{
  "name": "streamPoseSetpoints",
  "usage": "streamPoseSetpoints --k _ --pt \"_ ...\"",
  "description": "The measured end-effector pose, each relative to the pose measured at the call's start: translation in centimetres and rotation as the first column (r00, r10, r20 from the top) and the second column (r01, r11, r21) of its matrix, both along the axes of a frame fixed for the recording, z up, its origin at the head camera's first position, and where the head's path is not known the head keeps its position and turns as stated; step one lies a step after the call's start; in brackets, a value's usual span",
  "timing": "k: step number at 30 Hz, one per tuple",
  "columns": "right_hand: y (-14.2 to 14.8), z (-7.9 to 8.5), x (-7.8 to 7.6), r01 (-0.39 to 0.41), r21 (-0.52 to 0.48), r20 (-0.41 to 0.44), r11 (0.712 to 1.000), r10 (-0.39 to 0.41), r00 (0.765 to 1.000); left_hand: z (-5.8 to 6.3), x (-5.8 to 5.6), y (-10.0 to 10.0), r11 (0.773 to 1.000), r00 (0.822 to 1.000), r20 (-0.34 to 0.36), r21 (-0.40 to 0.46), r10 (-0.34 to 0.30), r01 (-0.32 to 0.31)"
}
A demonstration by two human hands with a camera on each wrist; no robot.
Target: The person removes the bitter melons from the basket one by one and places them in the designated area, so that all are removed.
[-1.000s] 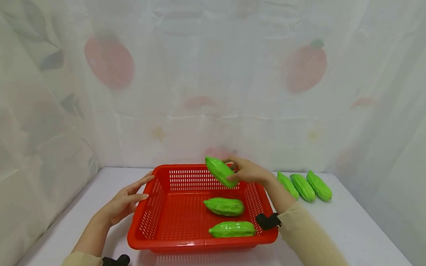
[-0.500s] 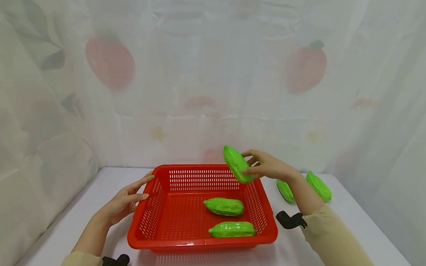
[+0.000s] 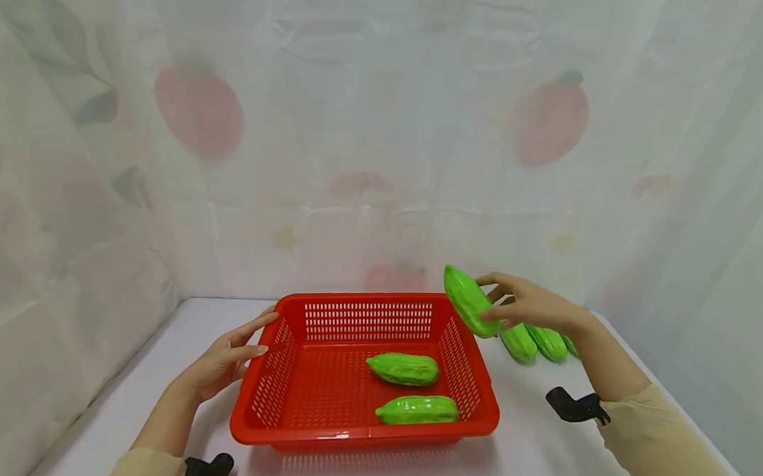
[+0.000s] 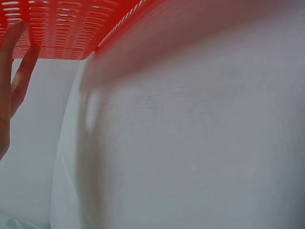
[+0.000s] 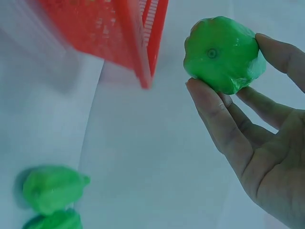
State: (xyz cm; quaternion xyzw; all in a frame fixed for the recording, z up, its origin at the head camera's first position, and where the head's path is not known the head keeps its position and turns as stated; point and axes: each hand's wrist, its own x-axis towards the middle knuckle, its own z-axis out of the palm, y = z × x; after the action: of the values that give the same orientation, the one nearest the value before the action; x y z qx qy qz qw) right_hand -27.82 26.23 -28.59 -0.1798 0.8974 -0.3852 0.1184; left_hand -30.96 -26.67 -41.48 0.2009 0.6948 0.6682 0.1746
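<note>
My right hand (image 3: pixel 528 302) holds a green bitter melon (image 3: pixel 467 302) between thumb and fingers, raised just past the right rim of the red plastic basket (image 3: pixel 364 433). In the right wrist view, the melon (image 5: pixel 224 52) shows its round end. Two more bitter melons lie in the basket: one in the middle right (image 3: pixel 403 370), the other near the front wall (image 3: pixel 417 410). My left hand (image 3: pixel 223 358) rests at the basket's left rim, thumb and index fingertip on its edge. Straight fingers (image 4: pixel 24 71) touch the outer slotted wall in the left wrist view.
Three more bitter melons lie on the white table (image 3: pixel 530 430) to the right of the basket: one nearest (image 3: pixel 519 343), another beside it (image 3: pixel 548 343), the third mostly behind the right forearm. A printed white curtain (image 3: pixel 364 139) hangs behind and on both sides.
The right hand has moved rightward with the bitter melon, from above the basket to beyond its right rim. The left hand and basket have stayed in place.
</note>
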Motion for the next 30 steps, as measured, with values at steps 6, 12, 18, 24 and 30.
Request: streamPoseSetpoints --k 6,12,18,24,30 --pt "2.5 -0.2 0.6 0.036 0.021 0.001 0.999 -0.036 0.999 -0.1 -0.1 -0.1 1.0 1.0 0.008 0.011 -0.005 0.005" --pt "4.3 -0.4 1.2 0.052 0.044 -0.014 0.998 -0.052 0.999 -0.1 0.0 -0.1 1.0 1.0 0.007 0.014 -0.004 0.004" --pt "5.5 -0.9 1.7 0.065 0.054 0.027 0.996 -0.067 0.997 -0.1 0.0 0.0 1.0 1.0 0.007 0.017 -0.007 0.006" --pt "6.5 -1.6 2.4 0.086 0.06 0.068 0.995 -0.09 0.994 -0.1 0.1 0.0 1.0 1.0 0.002 0.014 -0.005 0.005" --pt "7.8 -2.7 2.9 0.07 0.035 0.093 0.997 -0.073 0.993 -0.1 0.1 0.0 1.0 1.0 -0.004 0.004 0.002 -0.002"
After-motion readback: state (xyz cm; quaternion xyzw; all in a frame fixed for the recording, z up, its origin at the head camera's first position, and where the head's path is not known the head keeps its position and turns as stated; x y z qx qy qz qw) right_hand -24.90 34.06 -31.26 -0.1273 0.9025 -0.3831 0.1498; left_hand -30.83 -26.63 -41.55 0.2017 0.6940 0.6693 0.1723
